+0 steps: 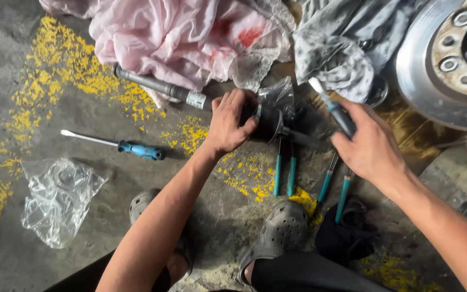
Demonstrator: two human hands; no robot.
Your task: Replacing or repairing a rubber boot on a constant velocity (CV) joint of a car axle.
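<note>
Bare forearms, 2 blk perforated clogs (283,230)

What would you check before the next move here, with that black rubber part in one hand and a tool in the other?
1. Left hand grips the black boot: ok.
2. Right hand holds the tool: ok.
3. Tool tip seated on the boot: cannot tell, hidden.
4. Shaft supported on the floor: ok, partly under the pink cloth.
5. Teal tools near the feet: not ok, trip risk.
6. Screwdriver clear of the hands: ok.
</note>
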